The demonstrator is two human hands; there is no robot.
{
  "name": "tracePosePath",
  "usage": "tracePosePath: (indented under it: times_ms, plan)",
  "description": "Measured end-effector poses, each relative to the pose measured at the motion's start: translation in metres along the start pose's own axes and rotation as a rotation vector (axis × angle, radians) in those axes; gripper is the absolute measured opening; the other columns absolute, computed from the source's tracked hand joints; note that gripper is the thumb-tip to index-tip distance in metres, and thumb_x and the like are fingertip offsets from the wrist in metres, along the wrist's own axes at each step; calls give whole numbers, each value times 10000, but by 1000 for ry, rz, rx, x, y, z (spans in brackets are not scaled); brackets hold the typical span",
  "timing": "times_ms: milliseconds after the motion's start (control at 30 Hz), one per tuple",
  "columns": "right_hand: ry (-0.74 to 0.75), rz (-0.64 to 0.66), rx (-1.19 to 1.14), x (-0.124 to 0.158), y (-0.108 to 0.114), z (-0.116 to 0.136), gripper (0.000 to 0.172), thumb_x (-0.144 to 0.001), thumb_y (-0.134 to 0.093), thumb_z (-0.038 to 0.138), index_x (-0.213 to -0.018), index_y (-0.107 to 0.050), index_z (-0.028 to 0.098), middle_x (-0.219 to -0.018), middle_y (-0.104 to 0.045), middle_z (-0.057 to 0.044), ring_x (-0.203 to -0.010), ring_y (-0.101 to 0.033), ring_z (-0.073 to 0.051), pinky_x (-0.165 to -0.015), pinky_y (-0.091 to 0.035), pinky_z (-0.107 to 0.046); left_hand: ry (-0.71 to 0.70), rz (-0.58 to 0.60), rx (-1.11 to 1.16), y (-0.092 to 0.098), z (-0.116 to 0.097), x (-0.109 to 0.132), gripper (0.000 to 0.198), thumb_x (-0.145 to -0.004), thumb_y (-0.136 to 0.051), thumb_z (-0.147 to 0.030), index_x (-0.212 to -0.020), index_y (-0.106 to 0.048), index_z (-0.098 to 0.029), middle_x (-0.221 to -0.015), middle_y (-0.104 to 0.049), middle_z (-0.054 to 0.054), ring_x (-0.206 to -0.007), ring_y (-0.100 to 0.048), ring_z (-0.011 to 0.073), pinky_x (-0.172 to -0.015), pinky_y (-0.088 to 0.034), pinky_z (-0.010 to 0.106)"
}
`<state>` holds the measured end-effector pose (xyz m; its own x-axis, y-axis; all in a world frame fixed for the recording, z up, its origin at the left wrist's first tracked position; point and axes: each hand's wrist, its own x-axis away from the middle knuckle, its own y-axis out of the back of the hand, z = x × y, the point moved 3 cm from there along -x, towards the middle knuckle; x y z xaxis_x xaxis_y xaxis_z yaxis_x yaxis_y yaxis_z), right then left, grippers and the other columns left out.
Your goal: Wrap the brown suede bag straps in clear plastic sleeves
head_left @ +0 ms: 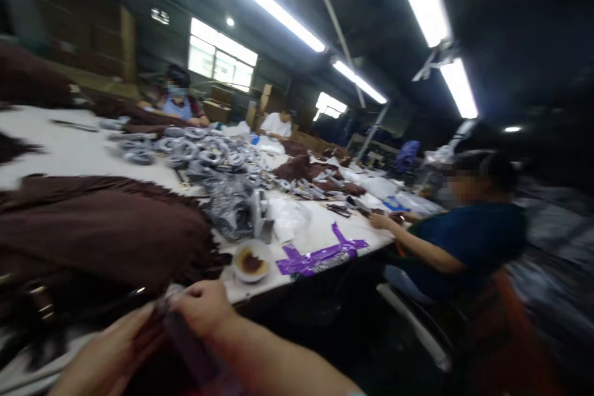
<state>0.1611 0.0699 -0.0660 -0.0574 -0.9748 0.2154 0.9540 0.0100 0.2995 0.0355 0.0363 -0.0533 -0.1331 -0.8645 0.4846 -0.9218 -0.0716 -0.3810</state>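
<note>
At the bottom of the head view, my right hand (206, 309) is closed, thumb and fingers pinched at the top of a dark brown strip (188, 343) with a pale grey bit at its end. My left hand (114, 343) is beside it, fingers curled against the same dark piece. Blur hides exactly what its fingertips grip. Just beyond my hands lies a stack of dark brown fringed fabric (106, 229). A white bowl (250, 260) with brown contents stands near the table edge, right of the stack.
Many grey rings (199, 148) are heaped across the white table (60, 142). A black-and-white wrapped bundle (229, 204) stands nearer. Purple tape (320, 257) covers the table edge. A co-worker (464, 235) sits at the right; two people (179, 105) work farther back.
</note>
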Motion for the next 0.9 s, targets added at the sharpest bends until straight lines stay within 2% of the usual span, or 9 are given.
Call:
tracePosePath:
  times_ms: [33,100,167,267,500,700,833,900]
  plan:
    - [6,10,-18,6,2,4,265,-658,-664,386,-722,-739,140,-541,-580,7,-525,-484,-126,-463,-370,-214,-39,-13,48,7,2,4,131,-828,-552,-259,-927,-632,-229,-974,-739,99,-1019,-662,309,-872,-547,379]
    - [34,49,-85,10,6,10,293,-696,-623,401,-697,-714,123,-551,-596,-1,-544,-511,-130,-498,-390,-216,-67,-72,72,17,5,10,160,-820,-582,-275,-928,-636,-171,-1047,-718,152,-1030,-657,304,-911,-509,400]
    - [44,84,-118,7,5,11,318,-699,-620,433,-710,-692,124,-562,-606,-4,-535,-516,-133,-501,-397,-222,-55,-129,60,22,5,14,211,-807,-610,-280,-964,-630,-141,-1056,-711,173,-985,-677,272,-900,-499,406]
    - [84,103,-110,3,0,14,304,-696,-621,436,-687,-660,135,-561,-598,0,-535,-514,-134,-523,-405,-230,-33,-157,59,20,4,20,215,-804,-599,-245,-986,-624,-133,-1030,-721,167,-901,-701,231,-847,-502,372]
    - [72,113,-85,-6,-7,17,280,-685,-619,413,-656,-660,137,-552,-593,3,-528,-501,-129,-507,-374,-232,-47,-47,47,7,14,22,199,-779,-637,-286,-921,-663,-149,-924,-743,121,-827,-701,206,-761,-508,318]
    - [-17,177,-233,-15,-13,18,200,-602,-664,336,-606,-614,142,-502,-559,22,-482,-459,-103,-479,-331,-226,40,28,81,-7,26,17,368,-694,-726,-462,-875,-650,-151,-847,-737,99,-738,-687,197,-728,-504,325]
    - [-51,233,-309,-12,-14,18,270,-587,-686,396,-612,-568,154,-526,-565,16,-482,-473,-102,-497,-365,-233,-8,91,147,-12,30,14,388,-665,-752,-448,-872,-644,-138,-801,-722,92,-707,-678,210,-714,-516,349]
    - [-62,258,-356,-8,-13,16,315,-594,-703,432,-638,-562,153,-547,-571,17,-494,-484,-98,-515,-382,-233,-54,51,101,-10,31,13,319,-678,-739,-403,-827,-650,-136,-759,-712,76,-666,-661,194,-663,-511,317]
